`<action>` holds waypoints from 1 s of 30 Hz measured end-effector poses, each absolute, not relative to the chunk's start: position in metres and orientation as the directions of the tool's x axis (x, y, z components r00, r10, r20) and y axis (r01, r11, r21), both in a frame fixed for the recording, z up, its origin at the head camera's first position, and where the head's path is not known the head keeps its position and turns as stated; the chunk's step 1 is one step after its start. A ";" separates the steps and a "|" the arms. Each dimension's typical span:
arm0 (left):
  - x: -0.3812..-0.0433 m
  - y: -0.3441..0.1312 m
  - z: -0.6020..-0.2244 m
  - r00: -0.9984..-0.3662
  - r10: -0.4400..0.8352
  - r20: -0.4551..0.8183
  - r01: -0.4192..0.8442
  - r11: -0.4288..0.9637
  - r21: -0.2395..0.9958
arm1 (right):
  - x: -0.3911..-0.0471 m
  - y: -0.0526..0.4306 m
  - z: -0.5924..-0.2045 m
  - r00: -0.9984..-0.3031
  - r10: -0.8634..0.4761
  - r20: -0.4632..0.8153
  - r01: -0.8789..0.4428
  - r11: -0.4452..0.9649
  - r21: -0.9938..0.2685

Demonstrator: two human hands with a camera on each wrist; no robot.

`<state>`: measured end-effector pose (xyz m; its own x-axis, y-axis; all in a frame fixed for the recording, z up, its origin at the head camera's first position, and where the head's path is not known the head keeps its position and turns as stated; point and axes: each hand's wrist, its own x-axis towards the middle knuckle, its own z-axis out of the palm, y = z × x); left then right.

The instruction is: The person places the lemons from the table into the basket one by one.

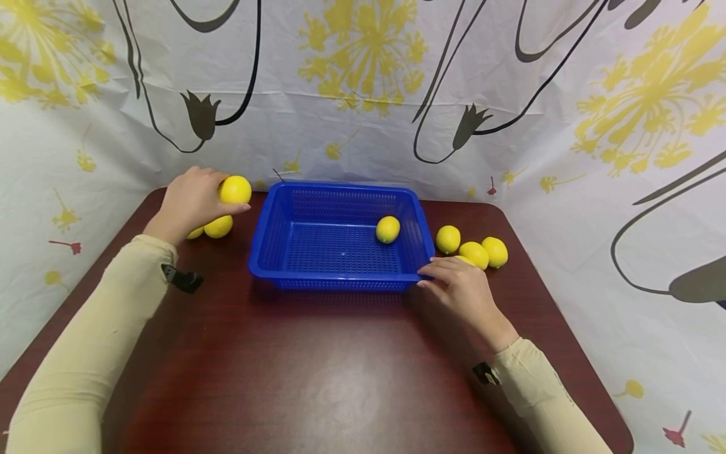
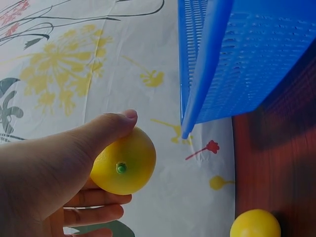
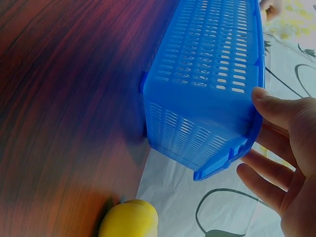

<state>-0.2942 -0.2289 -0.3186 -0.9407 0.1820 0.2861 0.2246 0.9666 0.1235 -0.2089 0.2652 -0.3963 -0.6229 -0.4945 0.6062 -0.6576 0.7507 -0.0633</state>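
My left hand holds a yellow lemon between thumb and fingers, raised left of the blue plastic basket. In the left wrist view the green stem end of that lemon shows. Two lemons lie below this hand, one of them a whole lemon, the other partly hidden by the wrist. My right hand grips the basket's near right corner, thumb at the rim and fingers around the corner. Inside the basket, toward its right end, sits one lemon.
Several lemons rest on the table right of the basket, including one close to its side and another farther out. The dark red wooden table meets a white patterned cloth behind and at both sides.
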 end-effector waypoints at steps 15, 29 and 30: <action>-0.309 -0.203 -0.311 -0.935 0.218 0.278 0.262 0.957 0.129 | -0.209 0.265 -0.396 -0.622 -0.495 0.607 -0.659 0.749 -0.064; -0.324 -0.180 -0.306 -0.939 0.258 0.229 0.290 0.950 0.115 | -0.209 0.265 -0.397 -0.625 -0.488 0.610 -0.654 0.753 -0.067; -0.325 -0.179 -0.306 -0.937 0.261 0.232 0.294 0.948 0.120 | -0.209 0.265 -0.397 -0.622 -0.489 0.612 -0.655 0.753 -0.065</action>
